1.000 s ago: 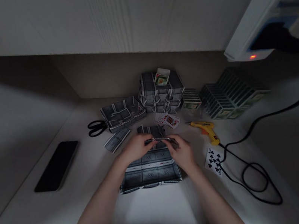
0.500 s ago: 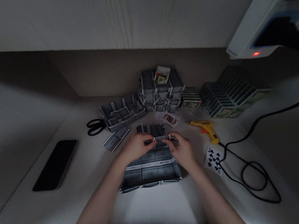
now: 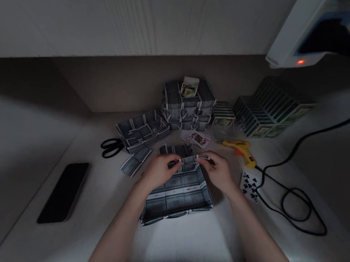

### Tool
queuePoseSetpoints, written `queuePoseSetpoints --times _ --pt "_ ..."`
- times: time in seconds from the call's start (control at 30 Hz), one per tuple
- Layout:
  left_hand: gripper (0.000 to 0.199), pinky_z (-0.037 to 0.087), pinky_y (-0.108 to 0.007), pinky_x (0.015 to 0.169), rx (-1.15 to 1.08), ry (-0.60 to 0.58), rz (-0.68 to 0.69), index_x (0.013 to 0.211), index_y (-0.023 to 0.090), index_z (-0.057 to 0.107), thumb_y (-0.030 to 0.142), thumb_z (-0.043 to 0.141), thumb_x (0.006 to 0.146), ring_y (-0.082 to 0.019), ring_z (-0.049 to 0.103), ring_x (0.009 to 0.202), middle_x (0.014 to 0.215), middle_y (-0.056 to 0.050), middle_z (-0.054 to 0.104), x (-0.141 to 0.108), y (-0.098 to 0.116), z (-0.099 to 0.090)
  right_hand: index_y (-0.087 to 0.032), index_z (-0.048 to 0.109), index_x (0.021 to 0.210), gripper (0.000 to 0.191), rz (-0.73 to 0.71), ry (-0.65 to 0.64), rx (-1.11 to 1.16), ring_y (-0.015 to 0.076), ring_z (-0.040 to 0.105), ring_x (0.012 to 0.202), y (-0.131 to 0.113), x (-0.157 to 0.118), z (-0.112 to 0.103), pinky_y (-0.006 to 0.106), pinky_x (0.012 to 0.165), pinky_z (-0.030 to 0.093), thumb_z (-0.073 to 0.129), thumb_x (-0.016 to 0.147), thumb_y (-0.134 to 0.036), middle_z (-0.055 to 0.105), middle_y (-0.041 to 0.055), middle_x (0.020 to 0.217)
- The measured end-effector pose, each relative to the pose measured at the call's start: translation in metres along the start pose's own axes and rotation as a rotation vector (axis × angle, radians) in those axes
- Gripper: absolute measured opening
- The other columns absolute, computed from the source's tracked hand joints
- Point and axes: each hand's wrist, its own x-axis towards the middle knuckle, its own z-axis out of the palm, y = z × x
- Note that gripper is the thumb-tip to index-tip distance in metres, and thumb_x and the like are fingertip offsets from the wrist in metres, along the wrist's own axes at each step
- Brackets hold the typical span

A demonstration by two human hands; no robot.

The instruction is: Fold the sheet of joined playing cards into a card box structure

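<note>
A narrow strip of folded playing cards [image 3: 189,159] is held level over the far edge of a box made of playing cards [image 3: 181,201], whose patterned grey backs line its inside. My left hand [image 3: 159,170] is closed on the strip's left end, thumb and fingers pinching it. At the right end my right hand [image 3: 218,172] pinches it too, thumb below and fingers above. Whether the strip touches the box's far wall I cannot tell. Just behind the hands lies another piece made of cards [image 3: 175,150], partly hidden.
Behind stand an open card tray [image 3: 143,131] and a stacked card structure [image 3: 189,106]. Black-handled scissors [image 3: 111,147] and a phone [image 3: 63,193] lie left. A yellow glue gun [image 3: 243,151] with a looping black cable [image 3: 309,202], and rows of card packs [image 3: 259,115], are on the right.
My right hand has slid a little to the right, and more of the strip shows between my hands. My left hand stays in nearly the same place.
</note>
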Motion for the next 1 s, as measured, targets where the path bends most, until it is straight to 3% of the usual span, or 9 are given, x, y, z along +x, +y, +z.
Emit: queuePoseSetpoints --times 0.27,0.83,1.0 --pt "0.021 0.044 -0.022 0.072 -0.036 0.009 0.006 0.091 0.021 0.065 0.032 0.05 0.08 -0.012 0.061 0.079 0.089 0.001 0.068 -0.001 -0.003 0.003 -0.019 0.062 0.075 0.016 0.082 0.079 0.078 0.0156 0.059 0.068 0.005 -0.001 0.006 0.026 0.065 0.047 0.057 0.071 -0.033 0.066 0.0021 0.073" --pt "0.019 0.044 -0.021 0.067 -0.026 -0.001 0.042 0.085 0.019 0.065 0.029 0.049 0.081 -0.011 0.059 0.071 0.079 0.0 0.068 0.0 0.0 0.004 -0.018 0.062 0.069 0.014 0.128 0.051 0.116 0.0137 0.058 0.06 0.009 0.001 0.006 0.023 0.056 0.045 0.059 0.069 -0.031 0.065 0.0002 0.064" --pt "0.028 0.045 -0.021 0.076 -0.115 0.012 0.101 0.107 0.023 0.059 0.021 0.049 0.081 -0.011 0.059 0.088 0.102 0.0 0.065 -0.002 0.002 0.002 -0.018 0.062 0.074 0.013 0.109 0.007 0.079 0.0152 0.059 0.065 0.011 0.0 0.003 0.026 0.06 0.046 0.06 0.069 -0.03 0.065 0.0012 0.069"
